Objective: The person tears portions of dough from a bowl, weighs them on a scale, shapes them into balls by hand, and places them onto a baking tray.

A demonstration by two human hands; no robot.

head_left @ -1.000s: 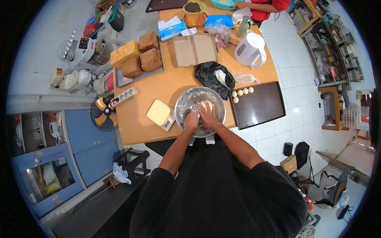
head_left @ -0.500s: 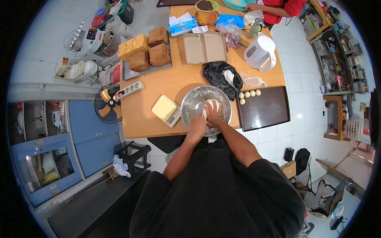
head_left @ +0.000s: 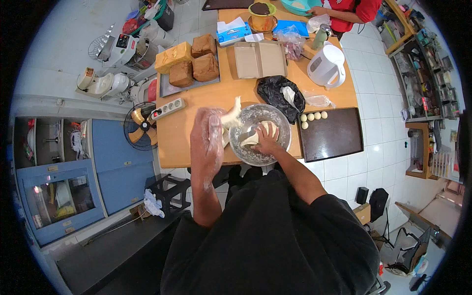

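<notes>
Nearest the camera, the floury left hand [head_left: 209, 130] is clamping its fingers on a strip of pale dough [head_left: 232, 116]. Below, the right hand [head_left: 268, 143] is resting, fingers apart, on the larger dough piece [head_left: 252, 139] inside a metal bowl [head_left: 243, 148]. To the right, five dough balls [head_left: 310, 117] are sitting on a dark tray [head_left: 334, 137]. Farther off, loaves [head_left: 205, 67] are standing.

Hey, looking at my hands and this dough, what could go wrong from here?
The dough piece raised in your left hand could slip and drop outside the metal bowl.
That bowl sits by the table's near edge, so a hard push from your right hand might shift or tip it.
White residue coats your left hand; some could fall toward the power strip.
</notes>
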